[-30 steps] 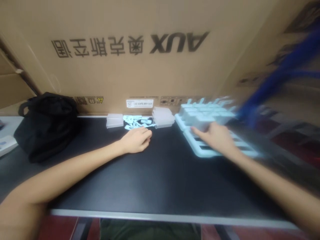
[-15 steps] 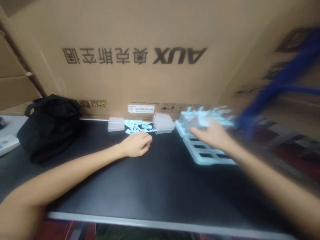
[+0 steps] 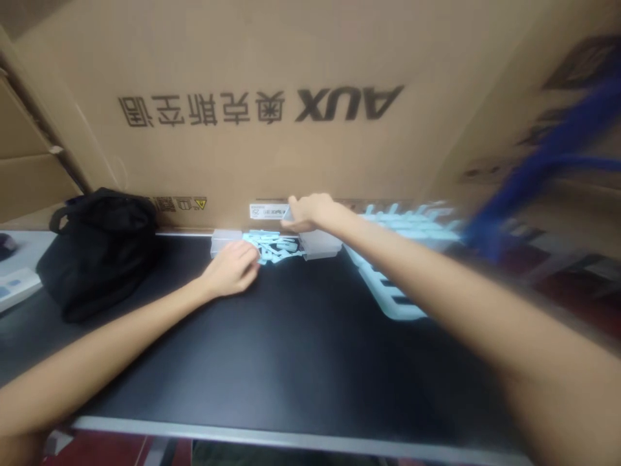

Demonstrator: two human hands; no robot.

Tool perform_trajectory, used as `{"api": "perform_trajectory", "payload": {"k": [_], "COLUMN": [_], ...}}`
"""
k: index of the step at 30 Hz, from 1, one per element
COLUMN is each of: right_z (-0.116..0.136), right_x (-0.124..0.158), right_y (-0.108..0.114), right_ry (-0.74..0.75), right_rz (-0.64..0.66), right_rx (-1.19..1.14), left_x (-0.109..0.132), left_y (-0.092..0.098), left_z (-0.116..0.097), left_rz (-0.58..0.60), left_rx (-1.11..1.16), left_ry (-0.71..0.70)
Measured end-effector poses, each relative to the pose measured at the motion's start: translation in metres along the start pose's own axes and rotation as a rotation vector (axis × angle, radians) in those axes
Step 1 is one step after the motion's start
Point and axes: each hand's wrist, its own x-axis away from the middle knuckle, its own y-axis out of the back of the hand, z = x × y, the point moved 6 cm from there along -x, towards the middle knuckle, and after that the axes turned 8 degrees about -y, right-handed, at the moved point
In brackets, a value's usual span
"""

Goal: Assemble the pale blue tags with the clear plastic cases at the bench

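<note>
My left hand (image 3: 233, 266) rests by the left end of a heap of small light-blue plastic pieces (image 3: 279, 247), in front of a clear plastic box (image 3: 226, 238). Its fingers are curled together, and what they hold, if anything, is hidden. My right hand (image 3: 310, 210) is over a stack of clear plastic boxes (image 3: 321, 244) on the other side of the heap. Its thumb and fingers pinch a pale translucent piece, seemingly a clear box, mostly covered by the hand. Behind my right forearm lies a light-blue plastic rack (image 3: 402, 310) with upright prongs, partly hidden and blurred.
A black cloth bag (image 3: 99, 252) stands at the left of the dark table (image 3: 291, 362). A large cardboard carton (image 3: 242, 155) rises along the back edge. To the right is a blue metal frame (image 3: 548, 168). A white device (image 3: 18, 285) sits at far left.
My right hand has moved left from the blue rack to the stack of clear boxes. My left hand has slid left along the heap, toward the left clear box.
</note>
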Motion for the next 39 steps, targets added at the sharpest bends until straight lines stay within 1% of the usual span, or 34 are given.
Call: {"api": "perform_trajectory", "payload": {"k": [3,5,7,10,12,15,18,21,23,26,31,33,35,37,38,39], "right_z": [0.007,0.013,0.018,0.027,0.036,0.058,0.083,0.107,0.121,0.14,0.162,0.164,0.158,0.14,0.125,0.106], "right_x": [0.004,0.004,0.001,-0.006,-0.011,-0.019,-0.027,-0.035,-0.039,-0.042,-0.041,-0.038,-0.031,-0.016,-0.005,0.009], "right_y": [0.002,0.001,-0.001,-0.007,-0.012,-0.017,-0.018,-0.017,-0.018,-0.02,-0.026,-0.025,-0.021,-0.014,-0.011,-0.007], "right_ry": [0.078,0.11,0.104,0.066,0.083,0.199,0.346,0.454,0.505,0.562,0.602,0.602,0.594,0.587,0.583,0.583], "right_rz": [-0.098,-0.135,-0.147,-0.131,-0.11,-0.122,-0.177,-0.25,-0.284,-0.313,-0.338,-0.354,-0.374,-0.421,-0.459,-0.534], "right_rx": [0.011,0.01,-0.005,-0.078,-0.124,-0.149,-0.168,-0.195,-0.214,-0.231,-0.216,-0.206,-0.203,-0.198,-0.195,-0.18], "left_x": [0.025,0.038,0.047,0.054,0.058,0.064,0.067,0.069,0.072,0.077,0.078,0.078,0.078,0.079,0.079,0.08], "left_y": [0.014,0.019,0.019,0.013,0.006,-0.001,-0.007,-0.01,-0.01,-0.008,-0.009,-0.009,-0.008,-0.008,-0.007,-0.007], "left_z": [0.041,0.065,0.083,0.1,0.109,0.119,0.127,0.134,0.14,0.147,0.149,0.148,0.147,0.146,0.146,0.145], "left_rz": [-0.033,-0.05,-0.061,-0.071,-0.075,-0.127,-0.188,-0.236,-0.292,-0.366,-0.374,-0.372,-0.374,-0.374,-0.374,-0.376], "left_rx": [-0.05,-0.071,-0.073,-0.031,0.017,0.11,0.198,0.25,0.26,0.212,0.187,0.176,0.159,0.142,0.137,0.136], "left_ry": [0.142,0.248,0.33,0.43,0.497,0.573,0.579,0.598,0.634,0.672,0.671,0.668,0.67,0.675,0.679,0.686]}}
